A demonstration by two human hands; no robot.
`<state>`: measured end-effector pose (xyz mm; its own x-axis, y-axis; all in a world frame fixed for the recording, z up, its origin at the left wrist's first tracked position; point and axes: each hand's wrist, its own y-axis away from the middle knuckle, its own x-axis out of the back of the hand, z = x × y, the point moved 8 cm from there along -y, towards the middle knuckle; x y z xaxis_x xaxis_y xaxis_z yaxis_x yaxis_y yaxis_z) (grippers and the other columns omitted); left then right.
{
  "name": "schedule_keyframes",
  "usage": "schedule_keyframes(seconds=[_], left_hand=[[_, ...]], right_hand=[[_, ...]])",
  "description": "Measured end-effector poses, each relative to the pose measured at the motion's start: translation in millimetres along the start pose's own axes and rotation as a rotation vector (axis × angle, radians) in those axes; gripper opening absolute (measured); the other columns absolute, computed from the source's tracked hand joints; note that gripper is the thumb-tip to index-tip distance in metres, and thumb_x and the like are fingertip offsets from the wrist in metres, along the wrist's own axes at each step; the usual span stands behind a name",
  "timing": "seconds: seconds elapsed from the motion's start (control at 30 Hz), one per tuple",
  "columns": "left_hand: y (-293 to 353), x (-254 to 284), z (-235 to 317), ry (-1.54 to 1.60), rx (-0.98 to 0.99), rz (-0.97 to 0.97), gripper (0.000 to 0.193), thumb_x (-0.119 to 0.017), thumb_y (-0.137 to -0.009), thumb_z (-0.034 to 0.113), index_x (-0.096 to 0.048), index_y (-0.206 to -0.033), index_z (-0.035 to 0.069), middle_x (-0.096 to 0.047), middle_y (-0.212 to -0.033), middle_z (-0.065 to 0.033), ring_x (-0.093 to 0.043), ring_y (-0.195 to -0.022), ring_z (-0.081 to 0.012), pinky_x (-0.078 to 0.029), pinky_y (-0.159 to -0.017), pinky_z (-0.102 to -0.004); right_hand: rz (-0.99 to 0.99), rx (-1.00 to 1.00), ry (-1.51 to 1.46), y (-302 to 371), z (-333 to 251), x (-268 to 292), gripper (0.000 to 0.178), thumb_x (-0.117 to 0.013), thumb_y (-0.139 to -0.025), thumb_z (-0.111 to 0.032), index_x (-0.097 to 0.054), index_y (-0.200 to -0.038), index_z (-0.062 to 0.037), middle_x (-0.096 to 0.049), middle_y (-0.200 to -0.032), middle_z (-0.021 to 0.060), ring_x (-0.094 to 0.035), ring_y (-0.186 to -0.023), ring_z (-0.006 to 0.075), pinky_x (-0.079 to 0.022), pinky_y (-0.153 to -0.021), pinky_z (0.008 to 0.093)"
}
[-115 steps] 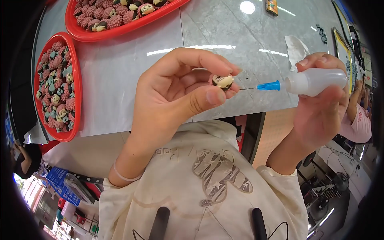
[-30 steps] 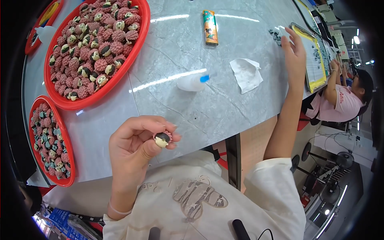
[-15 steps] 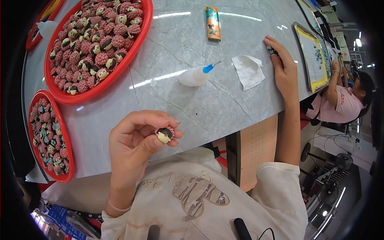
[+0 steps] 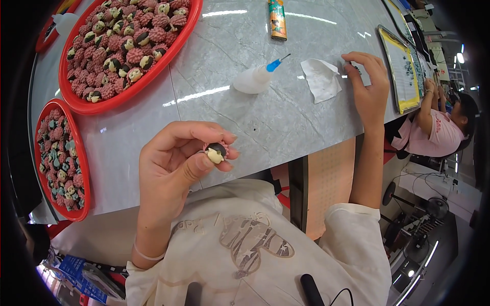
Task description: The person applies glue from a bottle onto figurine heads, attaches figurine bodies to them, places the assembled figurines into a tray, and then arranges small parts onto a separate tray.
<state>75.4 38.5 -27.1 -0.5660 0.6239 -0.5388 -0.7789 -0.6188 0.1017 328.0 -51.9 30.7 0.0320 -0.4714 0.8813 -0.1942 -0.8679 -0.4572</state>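
Note:
My left hand (image 4: 176, 153) pinches a small figurine piece (image 4: 216, 152) between thumb and fingertips, above the table's near edge. The piece has a cream face part, a black cap-like part and a pink ruffled back. Over on the right, my right hand (image 4: 371, 86) rests by the table with thumb and forefinger curled around a small dark bit, too small and covered to name. Beside that hand lies a crumpled white tissue (image 4: 321, 81). A white squeeze bottle (image 4: 252, 80) with a blue needle tip stands between my hands.
A large red tray (image 4: 122, 104) of similar pink pieces sits at the far left, with a smaller red tray (image 4: 86, 191) nearer me. An orange and green packet (image 4: 277, 23) lies at the back. A yellow-edged tray (image 4: 400, 71) and a co-worker (image 4: 439, 127) are at the right.
My left hand still holds the figurine piece, now tilted a little differently. My right hand's fingers have curled in more. The whole view has shifted slightly.

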Motion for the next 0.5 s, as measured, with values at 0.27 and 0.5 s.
schedule_keyframes(seconds=[0.27, 0.5], left_hand=[[-0.1, 1.3, 0.4, 0.053, -0.012, -0.020, 0.024, -0.059, -0.077, 0.008, -0.051, -0.095, -0.005, -0.055, -0.093, -0.0161, -0.058, -0.080, -0.0207, -0.050, -0.067, -0.0277], [-0.6, 0.7, 1.8, 0.021, -0.009, -0.017, 0.025, -0.059, -0.077, 0.012, -0.050, -0.095, -0.003, -0.054, -0.095, -0.0158, -0.058, -0.079, -0.0194, -0.048, -0.065, -0.0250]], right_hand=[[0.148, -0.497, -1.240, 17.8, -3.8, 13.0, 0.022, -0.051, -0.082, -0.009, -0.053, -0.100, 0.0041, -0.053, -0.093, 0.0099, -0.048, -0.076, 0.0119, -0.038, -0.067, 0.0208], [-0.015, -0.446, -1.601, 26.7, -50.1, -6.8, 0.022, -0.055, -0.080, -0.012, -0.052, -0.098, 0.0012, -0.051, -0.095, 0.0131, -0.047, -0.075, 0.0137, -0.038, -0.064, 0.0212]])
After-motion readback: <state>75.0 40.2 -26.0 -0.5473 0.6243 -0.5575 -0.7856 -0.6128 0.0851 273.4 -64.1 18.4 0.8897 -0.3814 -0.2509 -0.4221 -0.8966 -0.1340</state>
